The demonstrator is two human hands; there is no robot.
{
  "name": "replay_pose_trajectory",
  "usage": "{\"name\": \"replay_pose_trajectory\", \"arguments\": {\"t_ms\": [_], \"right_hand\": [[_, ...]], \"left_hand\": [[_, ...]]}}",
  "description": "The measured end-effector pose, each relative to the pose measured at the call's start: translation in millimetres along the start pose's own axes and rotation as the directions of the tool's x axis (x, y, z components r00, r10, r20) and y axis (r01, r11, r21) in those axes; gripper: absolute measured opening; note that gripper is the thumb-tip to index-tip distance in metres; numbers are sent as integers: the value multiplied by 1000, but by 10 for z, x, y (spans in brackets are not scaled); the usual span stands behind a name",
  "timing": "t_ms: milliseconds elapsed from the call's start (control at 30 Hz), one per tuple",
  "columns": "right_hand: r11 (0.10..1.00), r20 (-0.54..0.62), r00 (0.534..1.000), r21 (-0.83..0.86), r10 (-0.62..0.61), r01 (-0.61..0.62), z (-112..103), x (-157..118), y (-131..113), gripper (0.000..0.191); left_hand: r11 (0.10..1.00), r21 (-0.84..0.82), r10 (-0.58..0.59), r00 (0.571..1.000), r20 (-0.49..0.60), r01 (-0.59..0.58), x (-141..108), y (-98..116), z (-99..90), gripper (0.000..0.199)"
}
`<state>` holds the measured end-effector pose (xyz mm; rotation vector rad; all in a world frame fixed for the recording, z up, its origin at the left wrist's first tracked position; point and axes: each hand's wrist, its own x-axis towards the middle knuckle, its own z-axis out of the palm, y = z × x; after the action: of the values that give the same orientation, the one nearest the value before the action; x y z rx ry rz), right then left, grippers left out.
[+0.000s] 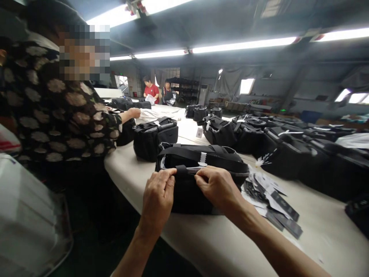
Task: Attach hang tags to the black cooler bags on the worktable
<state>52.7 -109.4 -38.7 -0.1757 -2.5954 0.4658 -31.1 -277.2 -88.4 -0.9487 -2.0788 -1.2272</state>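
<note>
A black fabric bag (190, 196) with a grey inner lining stands upright on the pale table in front of me. My left hand (158, 192) pinches the front rim of this bag, close to a short black tab. Further right on the same rim, my right hand (216, 184) grips the edge between thumb and fingers. A wide black strap runs across the bag's top, with a white strip (203, 159) fastened around it. To the right of the bag lies a loose pile of black and white hang tags (271, 200).
Another black bag (155, 140) stands just behind on the left. Many similar bags (288, 150) line the table's right side. A co-worker in a flowered top (57, 104) stands at left, beside a pale plastic bin (29, 219). Two people are further back.
</note>
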Motion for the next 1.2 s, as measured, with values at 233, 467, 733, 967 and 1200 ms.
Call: {"name": "replay_pose_trajectory", "arguments": {"t_ms": [233,467,733,967,1200], "right_hand": [[991,103,991,113,-80,68,28,126,-71,19],[969,113,993,246,-21,-8,46,113,-48,24],[921,192,979,365,72,-139,-11,146,-35,16],[572,493,870,713,2,-406,-260,-95,82,17],[294,582,806,793,-105,-534,-360,-375,185,34]], "left_hand": [[988,129,81,996,32,-85,28,-6,12,26],[955,240,175,985,9,-172,75,13,-15,12],[890,397,221,974,55,-224,51,50,-42,16],[998,61,-35,999,-9,35,-151,-34,-294,12],[789,-538,-241,955,174,297,-165,81,-382,15]]}}
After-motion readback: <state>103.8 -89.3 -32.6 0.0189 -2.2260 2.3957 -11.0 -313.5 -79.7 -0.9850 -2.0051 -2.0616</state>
